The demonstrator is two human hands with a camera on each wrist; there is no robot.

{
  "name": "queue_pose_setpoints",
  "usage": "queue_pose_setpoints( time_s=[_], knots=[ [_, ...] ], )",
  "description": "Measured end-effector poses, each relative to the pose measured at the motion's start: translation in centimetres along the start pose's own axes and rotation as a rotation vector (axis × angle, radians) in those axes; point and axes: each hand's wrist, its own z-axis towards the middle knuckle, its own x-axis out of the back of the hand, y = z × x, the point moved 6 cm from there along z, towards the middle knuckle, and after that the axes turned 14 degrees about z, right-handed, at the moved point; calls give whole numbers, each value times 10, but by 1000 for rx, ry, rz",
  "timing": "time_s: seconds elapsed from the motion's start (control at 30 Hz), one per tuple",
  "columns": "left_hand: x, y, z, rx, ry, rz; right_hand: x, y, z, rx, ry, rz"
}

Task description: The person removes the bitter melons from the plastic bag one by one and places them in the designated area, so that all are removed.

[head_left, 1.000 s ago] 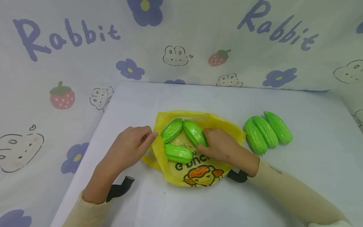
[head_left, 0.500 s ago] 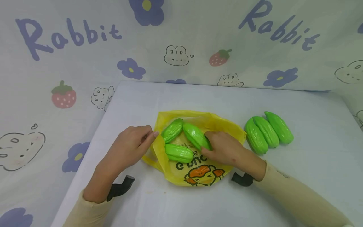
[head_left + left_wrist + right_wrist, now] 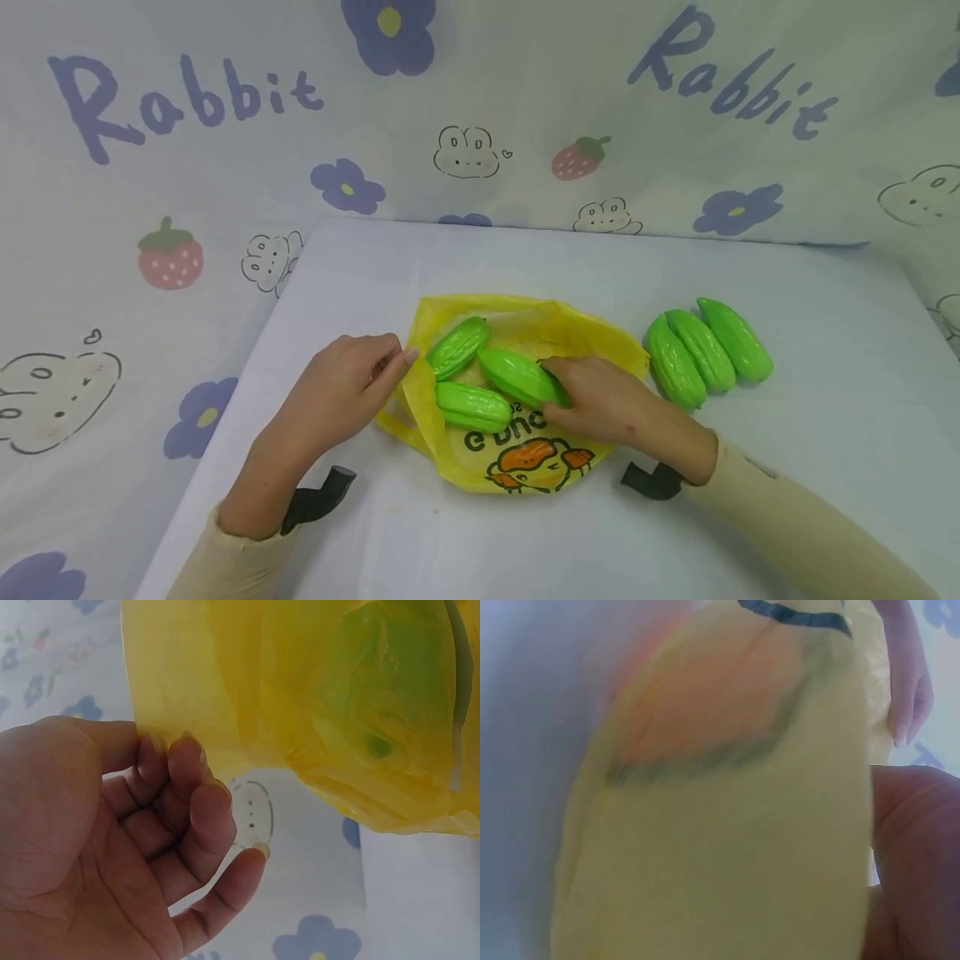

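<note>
While the left-hand grip (image 3: 341,387) pinches the edge of the yellow bag (image 3: 459,471), the right-hand grip (image 3: 611,400) is wrapped round one green vegetable (image 3: 516,375) inside it, so probably best hold that edge out and avoid dragging the bag.

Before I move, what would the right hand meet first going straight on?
Past the held gourd, the right hand would probably meet the far gourd in the bag; depth is unclear.
</note>
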Motion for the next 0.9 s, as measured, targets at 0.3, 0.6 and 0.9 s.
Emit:
queue_pose_setpoints(
  time_s=[0.3,0.6,0.9],
  knots=[
    [-2,-2,0,0,6,-9,0,3,-6,7,11,-1],
    [-1,-2,0,-6,15,-5,5,1,-16,41,38,-22],
    [-1,-2,0,6,1,-8,16,-5,-35,86,107,-54]
  ],
)
